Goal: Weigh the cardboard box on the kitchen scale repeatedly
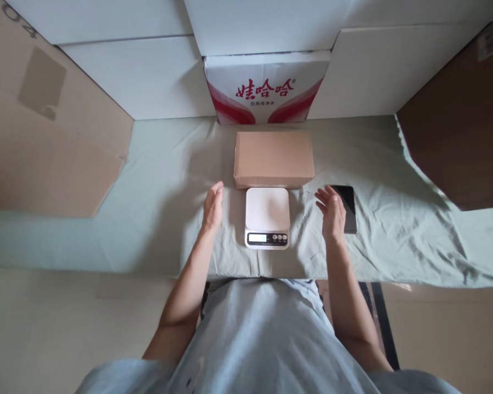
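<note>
A white kitchen scale lies on the green cloth in front of me, its small display lit and its buttons facing me. Right behind it sits a closed brown cardboard box. My left hand is held to the left of the scale, palm turned inward, fingers stretched out and holding nothing. On the other side, my right hand has its fingers apart, also with nothing in it. A black smartphone or tablet lies beside that hand, partly hidden by it.
A white and red carton with Chinese lettering stands at the back, among white panels or boxes. Large cardboard boxes flank the cloth-covered table at left and right. The table's front edge runs close to my body.
</note>
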`<move>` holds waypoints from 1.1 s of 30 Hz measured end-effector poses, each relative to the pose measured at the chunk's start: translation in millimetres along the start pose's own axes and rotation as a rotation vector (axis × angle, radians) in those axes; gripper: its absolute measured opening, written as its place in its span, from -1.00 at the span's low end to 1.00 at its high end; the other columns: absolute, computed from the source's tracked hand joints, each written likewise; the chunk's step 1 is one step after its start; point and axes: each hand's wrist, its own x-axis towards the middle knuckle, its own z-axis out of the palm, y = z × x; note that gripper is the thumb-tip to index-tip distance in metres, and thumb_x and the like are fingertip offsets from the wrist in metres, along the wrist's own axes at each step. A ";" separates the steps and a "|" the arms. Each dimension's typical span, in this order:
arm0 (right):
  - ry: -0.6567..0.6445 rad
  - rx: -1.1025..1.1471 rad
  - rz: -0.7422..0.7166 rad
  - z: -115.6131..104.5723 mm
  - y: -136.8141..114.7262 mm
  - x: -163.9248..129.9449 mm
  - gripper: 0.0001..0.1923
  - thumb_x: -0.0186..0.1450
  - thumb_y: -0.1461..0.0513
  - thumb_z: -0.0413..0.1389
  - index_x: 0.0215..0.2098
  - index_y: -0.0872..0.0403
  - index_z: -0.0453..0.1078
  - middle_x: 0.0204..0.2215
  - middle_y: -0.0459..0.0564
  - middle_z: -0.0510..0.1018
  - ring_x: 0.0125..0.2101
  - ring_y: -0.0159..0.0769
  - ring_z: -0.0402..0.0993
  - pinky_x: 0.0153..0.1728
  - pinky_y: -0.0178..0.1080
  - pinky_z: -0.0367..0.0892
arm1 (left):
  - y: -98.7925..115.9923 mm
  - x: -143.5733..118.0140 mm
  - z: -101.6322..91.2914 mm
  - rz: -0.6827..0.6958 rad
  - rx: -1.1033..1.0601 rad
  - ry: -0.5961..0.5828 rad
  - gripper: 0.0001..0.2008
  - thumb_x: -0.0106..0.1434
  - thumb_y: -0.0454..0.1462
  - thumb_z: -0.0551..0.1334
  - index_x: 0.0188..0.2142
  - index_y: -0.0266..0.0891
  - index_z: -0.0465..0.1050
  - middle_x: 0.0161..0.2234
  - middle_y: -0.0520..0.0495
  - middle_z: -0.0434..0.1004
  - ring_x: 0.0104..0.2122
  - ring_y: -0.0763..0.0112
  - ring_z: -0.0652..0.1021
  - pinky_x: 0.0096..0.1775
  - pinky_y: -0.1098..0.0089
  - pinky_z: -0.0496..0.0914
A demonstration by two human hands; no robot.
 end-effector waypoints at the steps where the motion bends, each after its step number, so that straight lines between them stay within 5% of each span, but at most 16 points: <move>1: 0.011 0.013 0.007 -2.6 1.3 -1.9 -0.44 0.24 -0.16 0.01 0.06 -0.05 0.39 0.01 0.06 0.57 -0.03 -0.22 0.54 0.06 0.01 0.35 | -2.1 -2.9 -3.1 -0.009 0.004 0.014 -0.49 0.28 0.08 0.08 0.04 -0.18 0.39 0.17 -0.23 0.40 0.19 0.13 0.42 0.19 0.10 0.33; 22: 0.003 0.000 -0.001 -2.7 7.1 0.7 -0.46 0.22 -0.14 0.04 0.03 -0.05 0.41 -0.01 0.06 0.58 -0.05 -0.21 0.55 0.02 0.01 0.37 | -5.1 0.7 -14.9 -0.024 -0.025 0.076 -0.55 0.24 0.02 0.15 -0.02 -0.21 0.41 0.13 -0.27 0.45 0.14 0.09 0.48 0.16 0.04 0.36; 33: -0.187 -0.111 -0.114 44.0 -7.9 30.4 -0.40 0.23 -0.15 0.04 0.16 -0.11 0.31 0.19 0.01 0.43 0.22 -0.14 0.32 0.23 0.11 0.22 | 11.5 35.6 31.9 0.040 -0.048 -0.152 -0.43 0.21 0.16 0.13 0.06 -0.10 0.41 0.18 -0.17 0.42 0.21 0.08 0.40 0.18 0.04 0.33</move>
